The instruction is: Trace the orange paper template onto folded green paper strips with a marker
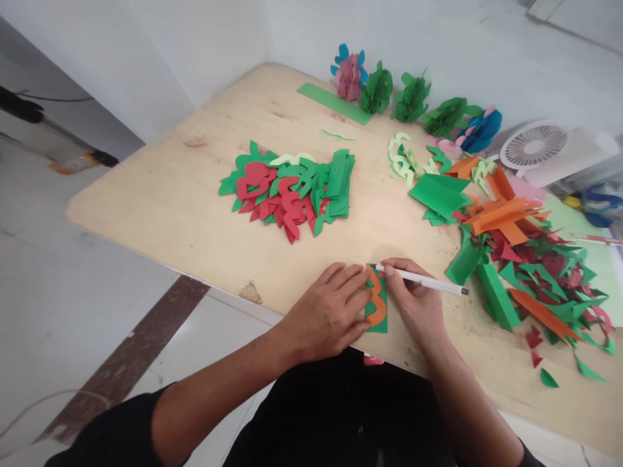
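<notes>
Near the table's front edge lies a small green paper strip (382,318), with an orange curvy paper cutout (376,305) on top of it. My left hand (328,314) lies flat, its fingertips pressing on the left side of the cutout and strip. In my right hand (413,301) is a white pen (428,281), gripped between thumb and fingers. The pen's tip touches the top of the green strip, beside the cutout's upper end. Farther off to the left sits a pile of red cutouts (287,204) and green cutouts (341,178).
Green, red and orange paper scraps (549,279) heap up on the right. Along the wall stand folded paper shapes, among them a pink and blue one (349,74) and a green one (411,97). A small white fan (535,146) is at the back right, and a green strip (333,104) lies at the back.
</notes>
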Demonstrator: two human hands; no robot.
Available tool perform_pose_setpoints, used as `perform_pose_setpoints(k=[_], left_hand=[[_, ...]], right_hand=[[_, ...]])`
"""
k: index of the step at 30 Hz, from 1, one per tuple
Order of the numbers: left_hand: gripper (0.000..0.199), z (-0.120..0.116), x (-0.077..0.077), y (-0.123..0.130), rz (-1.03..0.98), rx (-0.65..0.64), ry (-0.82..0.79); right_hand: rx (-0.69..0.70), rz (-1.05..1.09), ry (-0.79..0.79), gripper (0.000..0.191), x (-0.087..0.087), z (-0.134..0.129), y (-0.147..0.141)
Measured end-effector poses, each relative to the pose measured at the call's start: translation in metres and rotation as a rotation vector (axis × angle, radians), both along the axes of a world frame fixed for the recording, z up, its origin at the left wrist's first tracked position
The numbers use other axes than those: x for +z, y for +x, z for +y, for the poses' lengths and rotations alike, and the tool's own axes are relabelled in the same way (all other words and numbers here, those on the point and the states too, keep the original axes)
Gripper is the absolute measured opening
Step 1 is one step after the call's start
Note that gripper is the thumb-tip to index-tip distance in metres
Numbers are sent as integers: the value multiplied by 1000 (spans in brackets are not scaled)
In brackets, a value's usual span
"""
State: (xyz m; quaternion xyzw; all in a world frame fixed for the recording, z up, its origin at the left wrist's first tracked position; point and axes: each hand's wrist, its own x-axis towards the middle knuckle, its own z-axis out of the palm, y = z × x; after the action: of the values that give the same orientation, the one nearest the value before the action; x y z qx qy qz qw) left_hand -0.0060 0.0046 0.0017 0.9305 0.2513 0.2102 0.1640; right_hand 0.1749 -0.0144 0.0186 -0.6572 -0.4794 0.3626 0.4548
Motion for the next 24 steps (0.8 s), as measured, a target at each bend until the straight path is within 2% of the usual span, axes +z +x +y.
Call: perform_pose_setpoints(k=[13,24], left_hand=[[42,1,0,0,-10,-3,15],[44,1,1,1,-9,-3,-1]], right_hand=[[4,-37,-48,21,0,1,-2],[38,-146,-26,21,2,0,-1]])
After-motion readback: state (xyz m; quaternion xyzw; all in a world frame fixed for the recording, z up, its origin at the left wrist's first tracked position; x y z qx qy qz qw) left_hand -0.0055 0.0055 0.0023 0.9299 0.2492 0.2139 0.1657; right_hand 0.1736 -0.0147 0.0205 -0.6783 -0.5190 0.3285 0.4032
